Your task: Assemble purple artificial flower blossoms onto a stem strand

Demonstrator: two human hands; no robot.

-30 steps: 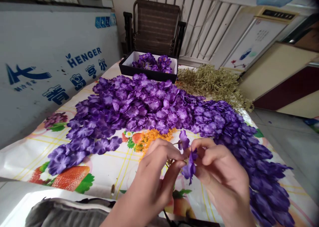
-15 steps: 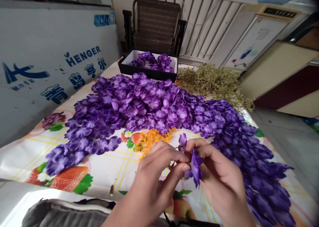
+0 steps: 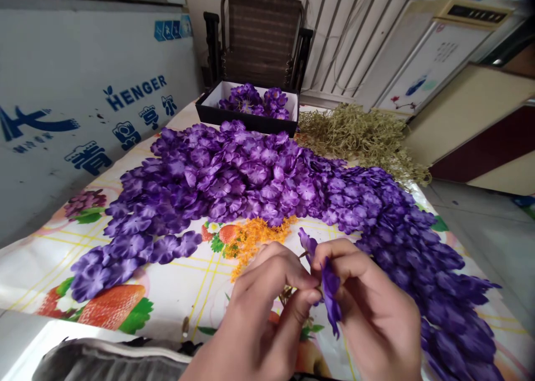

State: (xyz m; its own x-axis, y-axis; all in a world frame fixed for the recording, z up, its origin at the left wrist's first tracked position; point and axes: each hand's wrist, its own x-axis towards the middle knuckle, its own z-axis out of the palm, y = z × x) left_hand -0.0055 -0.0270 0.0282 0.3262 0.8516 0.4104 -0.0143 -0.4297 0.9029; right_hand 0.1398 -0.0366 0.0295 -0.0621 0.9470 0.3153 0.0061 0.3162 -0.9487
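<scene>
Close together above the near side of the table, my two hands meet at a purple artificial flower (image 3: pixel 331 296). My left hand (image 3: pixel 263 303) pinches a thin stem (image 3: pixel 286 295) between thumb and index finger; part of it is hidden behind the fingers. The fingers of my right hand (image 3: pixel 376 300) are closed on the purple petals, just right of the left fingertips. Another purple petal piece (image 3: pixel 308 242) sticks up between the hands. Beyond them lies a small heap of orange stamens (image 3: pixel 257 236). A broad pile of loose purple petals (image 3: pixel 234 175) curves around behind and to the right.
At the far end, a black box (image 3: pixel 246 120) with a white inside holds purple flowers. Beside it lies a bundle of dry green stems (image 3: pixel 359 133). A chair (image 3: pixel 262 38) stands behind, a white freezer (image 3: pixel 50 58) on the left, and a water dispenser (image 3: pixel 422 63) on the right.
Both hands have shifted slightly down and right in view, still holding the flower and stem. The upper petal piece tilts more to the left.
</scene>
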